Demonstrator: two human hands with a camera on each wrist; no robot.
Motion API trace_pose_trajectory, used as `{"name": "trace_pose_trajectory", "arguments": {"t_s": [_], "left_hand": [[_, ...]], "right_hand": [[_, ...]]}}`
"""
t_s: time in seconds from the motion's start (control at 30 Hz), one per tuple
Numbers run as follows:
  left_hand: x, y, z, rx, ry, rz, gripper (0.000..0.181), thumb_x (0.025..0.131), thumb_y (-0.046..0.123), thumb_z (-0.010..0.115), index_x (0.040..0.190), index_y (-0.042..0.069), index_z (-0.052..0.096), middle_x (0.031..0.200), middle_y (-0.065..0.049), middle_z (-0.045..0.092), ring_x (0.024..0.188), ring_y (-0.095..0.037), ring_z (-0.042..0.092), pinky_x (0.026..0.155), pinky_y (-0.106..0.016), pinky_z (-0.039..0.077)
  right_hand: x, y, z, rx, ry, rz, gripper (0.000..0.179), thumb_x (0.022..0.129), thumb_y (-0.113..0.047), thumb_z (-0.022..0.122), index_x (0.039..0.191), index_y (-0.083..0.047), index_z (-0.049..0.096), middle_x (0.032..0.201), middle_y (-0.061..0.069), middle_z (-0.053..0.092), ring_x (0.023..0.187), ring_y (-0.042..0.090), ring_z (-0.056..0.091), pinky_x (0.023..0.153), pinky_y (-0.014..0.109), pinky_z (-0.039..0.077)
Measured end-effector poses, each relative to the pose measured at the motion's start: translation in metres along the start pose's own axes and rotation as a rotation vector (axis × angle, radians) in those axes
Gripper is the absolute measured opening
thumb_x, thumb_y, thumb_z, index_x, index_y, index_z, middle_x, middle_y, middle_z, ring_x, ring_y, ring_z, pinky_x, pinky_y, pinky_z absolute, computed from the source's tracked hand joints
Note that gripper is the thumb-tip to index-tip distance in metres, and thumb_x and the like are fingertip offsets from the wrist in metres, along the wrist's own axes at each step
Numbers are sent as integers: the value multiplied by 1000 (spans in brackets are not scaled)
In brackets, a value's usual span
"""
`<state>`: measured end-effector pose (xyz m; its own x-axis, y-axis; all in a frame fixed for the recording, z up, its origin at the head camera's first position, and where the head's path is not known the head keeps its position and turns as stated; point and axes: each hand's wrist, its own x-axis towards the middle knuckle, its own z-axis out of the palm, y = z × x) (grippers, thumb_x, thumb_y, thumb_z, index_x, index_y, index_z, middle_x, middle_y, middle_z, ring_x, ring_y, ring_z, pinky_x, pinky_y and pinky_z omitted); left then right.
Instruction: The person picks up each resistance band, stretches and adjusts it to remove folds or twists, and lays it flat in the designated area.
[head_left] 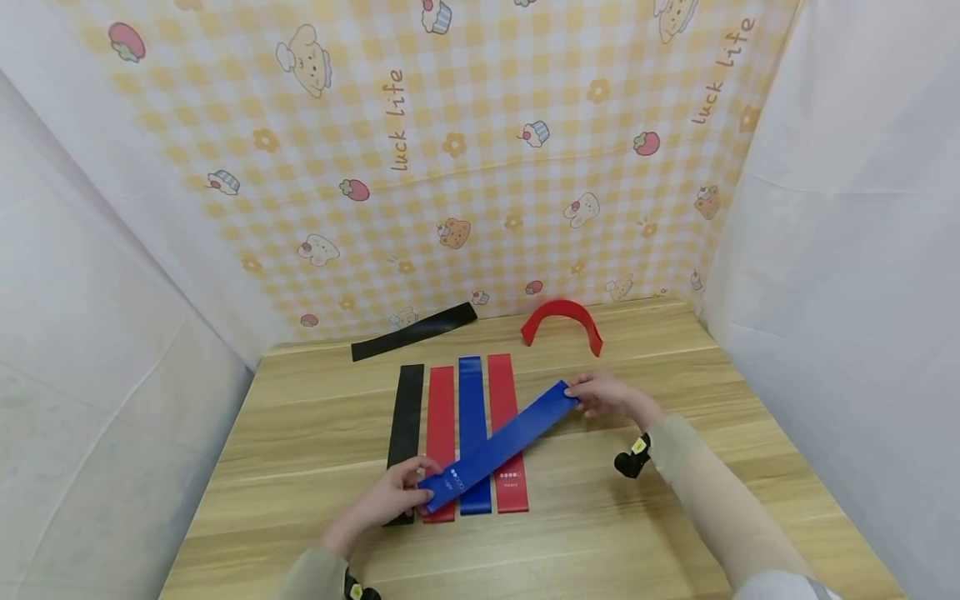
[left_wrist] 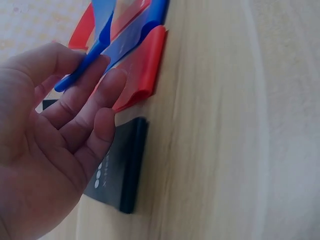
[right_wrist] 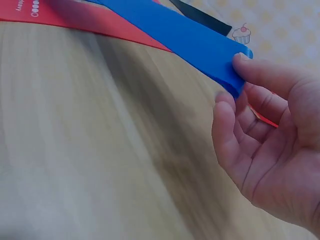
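Observation:
A blue resistance loop band (head_left: 510, 440), pulled out flat, is held at a slant above the row of bands. My left hand (head_left: 392, 493) pinches its lower left end between thumb and fingers, as the left wrist view also shows. At the upper right end my right hand (head_left: 603, 394) grips it, thumb on top. Beneath lie a black band (head_left: 407, 412), a red band (head_left: 441, 408), another blue band (head_left: 472, 396) and a second red band (head_left: 502, 383), side by side. The held band hides parts of several of them.
Farther back, a black band (head_left: 414, 333) lies aslant near the patterned cloth (head_left: 450, 192). To its right a red band (head_left: 562, 308) stands curved in an arch. White cloth walls flank the wooden table (head_left: 300, 450).

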<state>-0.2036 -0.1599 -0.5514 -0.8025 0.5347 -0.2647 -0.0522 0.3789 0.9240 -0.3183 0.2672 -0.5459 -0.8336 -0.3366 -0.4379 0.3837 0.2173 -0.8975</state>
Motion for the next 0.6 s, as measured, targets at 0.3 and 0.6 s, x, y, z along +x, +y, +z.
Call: {"name": "trace_pose_trajectory", "arguments": {"t_s": [0.3, 0.6], "left_hand": [[2, 3, 11, -15, -44, -10, 22, 94, 9, 62, 115, 8, 58, 83, -9, 67, 68, -24, 66, 57, -30, 52], [2, 2, 18, -41, -57, 14, 12, 92, 7, 64, 104, 5, 64, 83, -8, 66, 69, -26, 67, 59, -30, 53]], "right_hand": [[8, -22, -2, -95, 25, -83, 26, 94, -14, 64, 112, 3, 63, 59, -3, 42, 52, 12, 39, 53, 24, 40], [14, -30, 2, -96, 68, -97, 18, 93, -15, 66, 104, -1, 66, 63, 3, 52, 48, 12, 41, 47, 23, 39]]}}
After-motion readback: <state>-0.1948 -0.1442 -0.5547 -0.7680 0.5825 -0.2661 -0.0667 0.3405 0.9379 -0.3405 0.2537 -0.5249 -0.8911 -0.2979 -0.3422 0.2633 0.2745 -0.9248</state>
